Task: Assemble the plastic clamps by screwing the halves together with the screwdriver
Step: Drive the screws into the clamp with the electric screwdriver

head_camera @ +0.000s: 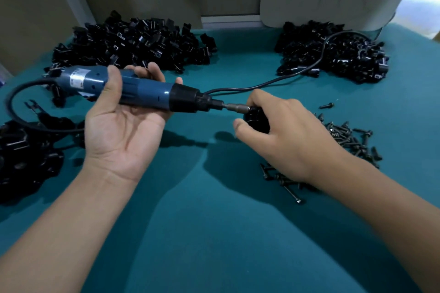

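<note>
Now, step in hand: driving a screw into a clamp, judging by the bit set against the black part.
Teal cloth [214, 233]: covers the bench; the near part lies bare between the forearms.
Loose screws [347, 138]: a scatter of dark screws on the right, just beyond and under the right wrist, within easy reach for the next clamp.
Right hand [283, 131]: curled over a black plastic clamp [258, 120], thumb and fingers gripping it from above, at centre right. Most of the clamp is hidden, so whether its halves sit flush cannot be told.
Advice for the right hand: pinch both halves tight so they cannot twist as the screw bites; keep the fingertips clear of the bit.
Left hand [126, 121]: palm up, fingers and thumb wrapped round the blue body of the electric screwdriver [142, 93], which lies nearly level and points right.
Bit [234, 107]: its tip meets the clamp at the right hand.
Advice for the driver: hold the shaft in line with the screw, push lightly along it, and stop once the head seats, since plastic threads probably strip easily.
Cable [269, 83]: runs from the far right heap, passes behind the driver, and loops at the left; keep it slack.
Near-left heap [26, 154]: black clamp parts, perhaps finished ones.
Far heaps: black clamp halves at far left [133, 43] and far right [333, 52].
</note>
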Tool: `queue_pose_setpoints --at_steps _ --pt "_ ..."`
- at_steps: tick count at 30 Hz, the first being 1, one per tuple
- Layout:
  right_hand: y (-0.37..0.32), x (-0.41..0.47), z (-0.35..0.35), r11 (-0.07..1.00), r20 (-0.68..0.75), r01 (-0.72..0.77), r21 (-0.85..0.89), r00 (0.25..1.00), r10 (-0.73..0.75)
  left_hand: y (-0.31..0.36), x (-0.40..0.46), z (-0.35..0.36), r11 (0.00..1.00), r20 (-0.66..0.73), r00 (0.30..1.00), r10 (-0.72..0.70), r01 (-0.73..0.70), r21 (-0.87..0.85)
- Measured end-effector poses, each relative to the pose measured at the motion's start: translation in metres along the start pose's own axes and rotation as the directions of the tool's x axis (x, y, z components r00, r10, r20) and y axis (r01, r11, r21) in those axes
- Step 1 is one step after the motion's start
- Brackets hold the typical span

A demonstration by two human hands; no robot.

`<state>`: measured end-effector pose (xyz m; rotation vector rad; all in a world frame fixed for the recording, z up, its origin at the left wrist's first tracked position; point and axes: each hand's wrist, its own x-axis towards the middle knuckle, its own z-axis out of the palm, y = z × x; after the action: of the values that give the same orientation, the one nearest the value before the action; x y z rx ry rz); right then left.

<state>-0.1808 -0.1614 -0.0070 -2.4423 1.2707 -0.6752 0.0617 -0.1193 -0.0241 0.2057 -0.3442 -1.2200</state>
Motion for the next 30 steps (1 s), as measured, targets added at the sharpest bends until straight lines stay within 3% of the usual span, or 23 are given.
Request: queue_pose_setpoints --at_steps 7,10,13,21,22,24,26,28,30 --pt "-0.002 0.0 -0.001 1.0 0.008 0.009 0.018 1.0 -0.009 0.001 0.0 -0.001 1.0 -0.008 1.0 0.01 -0.01 0.009" --pt "-0.003 -0.001 -0.003 0.997 -0.002 0.06 -0.054 0.998 -0.06 -0.001 0.0 -0.001 1.0 -0.064 0.998 0.014 -0.014 -0.002" --pt "-0.004 -0.002 -0.005 0.99 -0.051 0.102 -0.095 0.993 -0.107 -0.005 -0.001 -0.002 1.0 -0.115 0.993 0.012 -0.012 0.003" --pt "0.016 0.005 -0.002 0.966 -0.168 0.134 -0.222 0.971 -0.173 0.004 0.002 -0.005 0.998 -0.097 0.994 0.053 -0.055 -0.023" --pt "0.02 0.006 -0.003 0.986 -0.186 0.114 -0.123 0.973 -0.135 0.005 0.003 -0.005 0.998 -0.104 0.993 0.059 -0.062 -0.027" --pt "0.025 0.009 -0.003 0.954 -0.132 0.025 0.298 0.991 0.015 0.005 0.003 -0.006 0.998 -0.103 0.993 0.054 -0.056 -0.013" --pt "0.026 0.012 -0.005 0.682 0.041 -0.106 0.724 0.993 0.112 0.002 0.002 -0.007 0.999 -0.095 0.995 0.033 -0.031 0.014" --pt "0.025 0.014 -0.009 0.457 0.152 -0.174 0.873 0.985 0.084 -0.001 0.002 -0.007 1.0 -0.091 0.996 0.014 -0.012 0.022" --pt "0.023 0.014 -0.012 0.387 0.218 -0.208 0.899 0.976 0.017 -0.003 0.002 -0.006 1.0 -0.091 0.996 0.004 -0.002 0.02"
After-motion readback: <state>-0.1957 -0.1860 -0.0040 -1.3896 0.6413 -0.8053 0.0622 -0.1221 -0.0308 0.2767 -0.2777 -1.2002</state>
